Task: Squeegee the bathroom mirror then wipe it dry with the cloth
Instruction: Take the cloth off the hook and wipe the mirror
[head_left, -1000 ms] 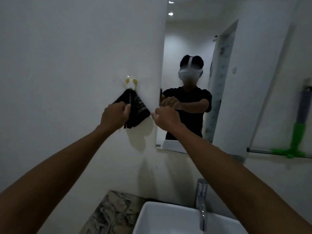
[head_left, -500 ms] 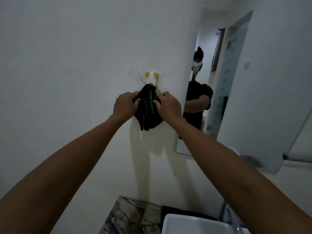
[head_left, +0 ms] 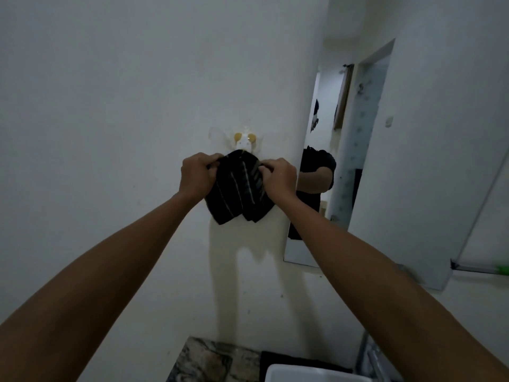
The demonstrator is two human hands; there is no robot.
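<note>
A black cloth (head_left: 237, 188) with thin pale stripes hangs from a white wall hook (head_left: 243, 142) with two yellow studs. My left hand (head_left: 197, 175) grips the cloth's upper left edge and my right hand (head_left: 279, 177) grips its upper right edge, both close under the hook. The bathroom mirror (head_left: 399, 161) is on the wall to the right, seen at a steep angle. A green squeegee (head_left: 502, 269) shows only as a sliver at the far right edge, by the mirror's lower corner.
A white basin (head_left: 303, 374) sits at the bottom with a chrome tap (head_left: 370, 357) to its right. A marbled counter (head_left: 209, 359) lies left of the basin. The mirror reflects a person in a black shirt and a doorway.
My view has swung further left, so less mirror shows. Both hands closed on the hanging cloth and have spread its top edges slightly apart under the hook.
</note>
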